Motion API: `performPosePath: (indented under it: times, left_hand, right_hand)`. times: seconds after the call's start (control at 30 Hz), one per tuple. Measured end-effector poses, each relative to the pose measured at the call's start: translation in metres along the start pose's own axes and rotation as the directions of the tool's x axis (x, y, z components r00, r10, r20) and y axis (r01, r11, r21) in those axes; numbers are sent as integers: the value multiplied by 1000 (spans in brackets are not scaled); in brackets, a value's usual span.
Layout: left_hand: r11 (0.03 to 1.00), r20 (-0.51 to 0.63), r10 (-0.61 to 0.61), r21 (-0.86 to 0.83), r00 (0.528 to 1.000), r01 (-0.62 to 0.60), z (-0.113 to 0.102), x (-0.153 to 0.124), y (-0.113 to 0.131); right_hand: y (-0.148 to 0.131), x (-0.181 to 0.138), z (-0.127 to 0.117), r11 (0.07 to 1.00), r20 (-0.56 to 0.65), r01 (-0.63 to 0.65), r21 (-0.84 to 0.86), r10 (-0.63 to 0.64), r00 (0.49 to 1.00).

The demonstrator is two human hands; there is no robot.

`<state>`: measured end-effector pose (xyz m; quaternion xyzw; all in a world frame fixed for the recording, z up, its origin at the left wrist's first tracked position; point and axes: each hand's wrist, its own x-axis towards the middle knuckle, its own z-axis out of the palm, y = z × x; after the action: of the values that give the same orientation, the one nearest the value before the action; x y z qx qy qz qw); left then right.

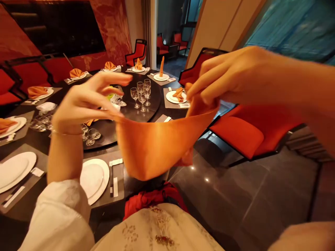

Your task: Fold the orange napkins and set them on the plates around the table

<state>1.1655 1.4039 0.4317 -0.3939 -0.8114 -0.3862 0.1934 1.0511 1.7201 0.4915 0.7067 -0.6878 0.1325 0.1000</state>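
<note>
I hold an orange cloth napkin stretched in the air between both hands, its lower fold hanging down over the table edge. My left hand pinches the napkin's left corner between thumb and a finger, the other fingers spread out. My right hand pinches the right corner with fingers pressed together. Below the napkin lies a white plate on a grey placemat with black chopsticks.
A round dark table carries place settings with folded orange napkins, white plates and a dark turntable with wine glasses. Red chairs ring the table. Dark glossy floor lies to the right. A red cloth rests near my lap.
</note>
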Motion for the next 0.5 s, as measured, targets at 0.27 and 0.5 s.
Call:
performPosePath:
  times: [0.27, 0.5]
  left_hand:
    - [976, 102, -157, 169, 982, 138, 83, 80, -6]
    - [943, -107, -118, 299, 987, 145, 65, 77, 4]
  right_hand:
    - [7, 2, 20, 972, 7, 2, -235, -1, 1000]
    - [73, -16, 23, 945, 47, -183, -270, 203, 978]
